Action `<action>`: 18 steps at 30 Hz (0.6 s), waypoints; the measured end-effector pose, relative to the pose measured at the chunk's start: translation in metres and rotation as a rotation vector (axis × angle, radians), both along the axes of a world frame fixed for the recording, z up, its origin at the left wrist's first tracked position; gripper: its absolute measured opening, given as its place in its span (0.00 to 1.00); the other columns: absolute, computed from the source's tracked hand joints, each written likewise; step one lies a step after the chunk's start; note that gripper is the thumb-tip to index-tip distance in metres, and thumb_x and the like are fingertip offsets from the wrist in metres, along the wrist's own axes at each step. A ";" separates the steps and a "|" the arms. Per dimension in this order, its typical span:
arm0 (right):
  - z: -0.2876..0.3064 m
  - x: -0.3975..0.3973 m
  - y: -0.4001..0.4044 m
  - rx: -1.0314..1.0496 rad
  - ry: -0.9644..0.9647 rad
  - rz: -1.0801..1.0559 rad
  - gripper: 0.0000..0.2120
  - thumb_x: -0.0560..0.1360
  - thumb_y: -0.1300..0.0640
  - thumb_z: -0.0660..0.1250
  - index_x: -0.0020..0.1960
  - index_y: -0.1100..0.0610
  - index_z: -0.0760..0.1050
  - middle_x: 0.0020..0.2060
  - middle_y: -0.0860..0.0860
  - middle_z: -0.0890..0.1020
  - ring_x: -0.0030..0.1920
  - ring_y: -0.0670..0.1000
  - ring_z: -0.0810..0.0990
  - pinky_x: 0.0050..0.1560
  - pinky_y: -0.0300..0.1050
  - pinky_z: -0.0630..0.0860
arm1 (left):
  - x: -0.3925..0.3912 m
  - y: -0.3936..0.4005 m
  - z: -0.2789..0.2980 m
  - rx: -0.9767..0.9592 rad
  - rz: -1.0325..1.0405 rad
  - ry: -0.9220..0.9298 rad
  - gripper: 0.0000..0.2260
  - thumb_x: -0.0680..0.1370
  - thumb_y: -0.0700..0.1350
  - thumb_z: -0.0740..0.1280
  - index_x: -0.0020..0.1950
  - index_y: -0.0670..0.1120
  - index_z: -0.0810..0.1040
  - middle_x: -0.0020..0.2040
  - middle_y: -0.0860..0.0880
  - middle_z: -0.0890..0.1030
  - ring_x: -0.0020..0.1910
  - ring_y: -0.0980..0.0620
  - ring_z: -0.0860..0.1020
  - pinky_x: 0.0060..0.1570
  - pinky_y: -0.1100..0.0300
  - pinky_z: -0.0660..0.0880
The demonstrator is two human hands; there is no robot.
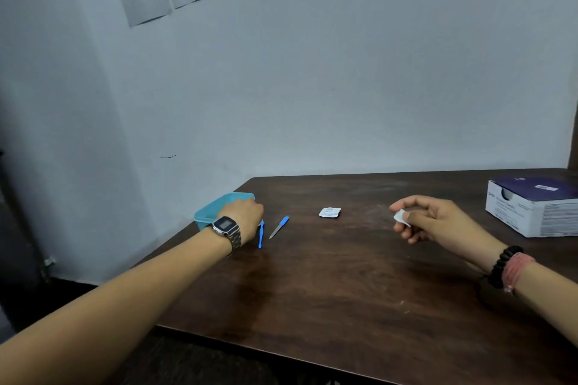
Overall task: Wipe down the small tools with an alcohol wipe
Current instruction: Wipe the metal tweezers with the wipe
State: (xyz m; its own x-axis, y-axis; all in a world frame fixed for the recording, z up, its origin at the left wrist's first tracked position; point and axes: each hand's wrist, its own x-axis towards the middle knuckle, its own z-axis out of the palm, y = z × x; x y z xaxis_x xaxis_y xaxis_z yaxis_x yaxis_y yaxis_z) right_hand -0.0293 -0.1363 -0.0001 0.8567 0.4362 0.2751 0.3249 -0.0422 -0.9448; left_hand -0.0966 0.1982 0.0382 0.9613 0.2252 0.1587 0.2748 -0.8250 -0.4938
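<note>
My two forearms reach out over the dark brown wooden table (312,291), the near stretch of which lies bare, so I have room to work in front of me.

My right hand (428,219) hangs just above the table, fingers curled in, pinching a small folded white alcohol wipe (402,217) between thumb and fingertips. I hold it at one side so a pad of it sticks out, ready to rub along a tool. That hand waits well apart from the tools, which I judge means the wiping of the next one is not yet begun.

My left hand (245,219), with a silver metal digital wristwatch (226,228) on the wrist, reaches into or rests on the shallow teal plastic tray (212,208) at the left edge of the table. Its fingers are turned away from me and hidden, so I cannot tell whether they are closed on anything. I guess it is fetching from or putting into the tray.

Just right of that hand lie two small tools flat on the wood: a thin blue plastic pick (260,234) almost touching my hand, and beside it a small blue-handled metal file (279,227), angled away. They are near the tray and apart from each other, easy to lift singly.

Further on lies the torn white foil wipe sachet (329,212), set aside. At the far right stands the white and purple cardboard box (531,206), out of the way against the table's edge.
</note>
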 end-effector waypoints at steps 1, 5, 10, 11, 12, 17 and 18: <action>0.000 0.001 0.000 -0.002 -0.001 0.001 0.09 0.79 0.68 0.61 0.52 0.61 0.78 0.37 0.59 0.83 0.32 0.49 0.80 0.33 0.39 0.78 | 0.000 0.000 -0.002 0.002 0.010 -0.002 0.10 0.79 0.38 0.61 0.60 0.42 0.74 0.60 0.42 0.76 0.58 0.42 0.78 0.49 0.53 0.75; 0.000 0.002 0.000 -0.003 -0.007 0.001 0.08 0.79 0.68 0.61 0.52 0.61 0.78 0.36 0.58 0.83 0.32 0.49 0.80 0.33 0.39 0.78 | -0.001 0.001 -0.006 -0.011 0.029 -0.020 0.11 0.79 0.36 0.60 0.61 0.42 0.73 0.60 0.42 0.75 0.58 0.41 0.77 0.50 0.52 0.75; 0.000 0.001 0.000 0.007 -0.010 0.012 0.08 0.79 0.68 0.61 0.52 0.62 0.78 0.36 0.59 0.83 0.32 0.49 0.80 0.33 0.39 0.78 | -0.004 0.000 -0.002 -0.091 0.023 -0.055 0.11 0.79 0.36 0.60 0.60 0.42 0.74 0.59 0.42 0.75 0.56 0.41 0.77 0.48 0.53 0.75; 0.000 0.001 0.000 0.012 -0.008 0.012 0.08 0.79 0.68 0.61 0.52 0.61 0.78 0.37 0.60 0.83 0.32 0.49 0.80 0.33 0.39 0.78 | -0.004 -0.001 0.000 -0.102 0.013 -0.068 0.11 0.79 0.36 0.60 0.60 0.42 0.74 0.59 0.42 0.76 0.56 0.41 0.77 0.48 0.53 0.75; 0.000 0.001 0.000 0.015 -0.008 0.012 0.08 0.79 0.68 0.61 0.51 0.61 0.78 0.37 0.60 0.83 0.32 0.49 0.80 0.33 0.39 0.78 | -0.005 -0.001 0.002 -0.113 -0.001 -0.084 0.11 0.78 0.36 0.61 0.59 0.43 0.74 0.59 0.42 0.76 0.56 0.41 0.77 0.48 0.53 0.75; 0.000 0.000 0.000 0.041 -0.001 -0.004 0.08 0.79 0.68 0.61 0.53 0.61 0.77 0.39 0.60 0.84 0.32 0.48 0.80 0.34 0.38 0.78 | -0.013 -0.008 0.018 -0.136 -0.037 -0.152 0.10 0.79 0.40 0.62 0.60 0.44 0.73 0.58 0.42 0.74 0.57 0.40 0.76 0.47 0.52 0.72; 0.000 0.001 0.000 0.055 0.006 -0.009 0.07 0.79 0.68 0.62 0.54 0.61 0.76 0.39 0.60 0.85 0.32 0.47 0.80 0.34 0.37 0.78 | -0.015 -0.010 0.021 -0.120 -0.042 -0.178 0.10 0.79 0.41 0.62 0.60 0.44 0.73 0.58 0.42 0.75 0.56 0.40 0.76 0.46 0.52 0.71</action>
